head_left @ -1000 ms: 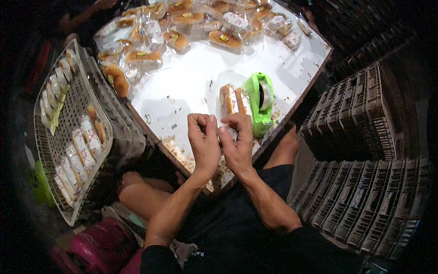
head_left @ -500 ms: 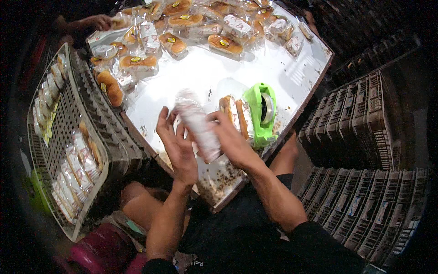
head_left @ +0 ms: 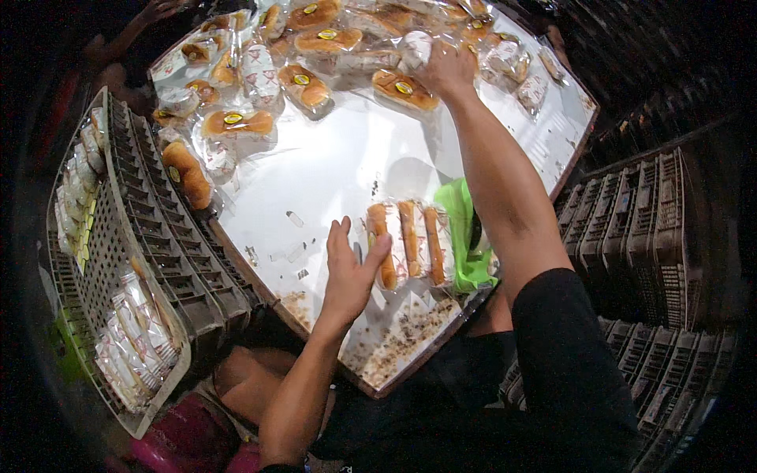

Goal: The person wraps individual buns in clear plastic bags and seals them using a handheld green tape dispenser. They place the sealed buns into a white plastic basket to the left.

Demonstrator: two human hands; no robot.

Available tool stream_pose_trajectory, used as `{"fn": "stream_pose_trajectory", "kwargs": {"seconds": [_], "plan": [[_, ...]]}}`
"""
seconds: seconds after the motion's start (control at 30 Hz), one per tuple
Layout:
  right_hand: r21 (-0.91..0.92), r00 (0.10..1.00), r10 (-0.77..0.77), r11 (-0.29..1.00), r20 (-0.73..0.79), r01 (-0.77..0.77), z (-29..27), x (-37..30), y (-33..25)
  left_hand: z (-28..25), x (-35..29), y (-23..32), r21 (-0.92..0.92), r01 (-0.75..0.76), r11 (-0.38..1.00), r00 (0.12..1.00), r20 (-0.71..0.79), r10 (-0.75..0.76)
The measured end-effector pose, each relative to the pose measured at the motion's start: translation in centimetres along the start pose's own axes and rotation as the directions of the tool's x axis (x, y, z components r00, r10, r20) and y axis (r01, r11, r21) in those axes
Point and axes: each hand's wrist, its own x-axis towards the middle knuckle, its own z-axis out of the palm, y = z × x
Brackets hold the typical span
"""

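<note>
Far left: a tilted plastic crate [head_left: 110, 236] carries wrapped rolls in two groups. Left hand [head_left: 349, 272]: grip wide, fingers extended, thumb apart, nothing held; its thumb overlaps the near side of the leftmost roll in the row, contact uncertain. Row: three wrapped rolls [head_left: 411, 236] lie side by side on the white table [head_left: 315, 181], just right of the left hand. Change noted: half a second ago two lie there and a third is between the hands; now all three sit in line, both hands have let go, and the wrapping work is back at the supply. Right hand [head_left: 449, 71]: reaches to the pile of packaged rolls [head_left: 327, 39] at the far side, a white-wrapped roll [head_left: 415, 51] at its fingers; fingertips hidden, so cannot tell whether it grasps anything. Green tape dispenser [head_left: 453, 201]: right of the row, partly behind the right forearm. Far right: stacked crates [head_left: 623, 221].
</note>
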Motion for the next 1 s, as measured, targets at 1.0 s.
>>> {"fn": "stream_pose_trajectory", "kwargs": {"seconds": [1.0], "plan": [[0.992, 0.993, 0.096, 0.105, -0.073, 0.063, -19.9, -37.6, -3.5, -2.0, -11.5, 7.0, -0.086, -0.656, 0.750, 0.708, -0.413, 0.572]]}}
